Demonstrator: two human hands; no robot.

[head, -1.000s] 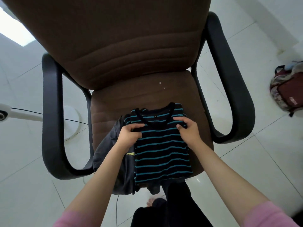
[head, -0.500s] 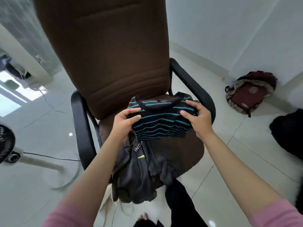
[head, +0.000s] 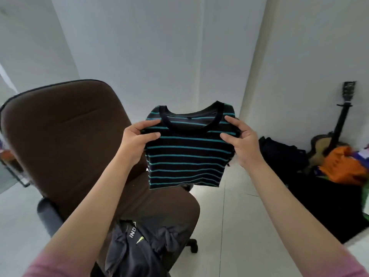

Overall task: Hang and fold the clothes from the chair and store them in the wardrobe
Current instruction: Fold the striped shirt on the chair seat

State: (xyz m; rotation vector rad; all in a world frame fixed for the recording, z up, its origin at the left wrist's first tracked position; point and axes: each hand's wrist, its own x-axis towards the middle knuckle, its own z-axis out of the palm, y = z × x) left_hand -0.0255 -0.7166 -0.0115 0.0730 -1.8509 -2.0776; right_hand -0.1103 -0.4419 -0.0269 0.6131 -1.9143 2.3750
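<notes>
Brown chair seat holds dark garment.

Brightness: I see a bright, evenly lit room with cool, soft daylight on the pale grey-white walls.
Source: the strongest light I see sits at the far left edge, by the glass.
Glare: I see a pale sheen on the glossy white tiled floor below the black-and-teal striped folded T-shirt.
Shadows: soft and weak; the brown fabric office chair reads dark, its seat detail hard for me to make out.
Distortion: I see wide-angle bending; wall lines lean inward and the forearms stretch toward the lower corners.
Blur: the orange cloth heap at the right edge looks smeared to me; the centre stays sharper.
</notes>
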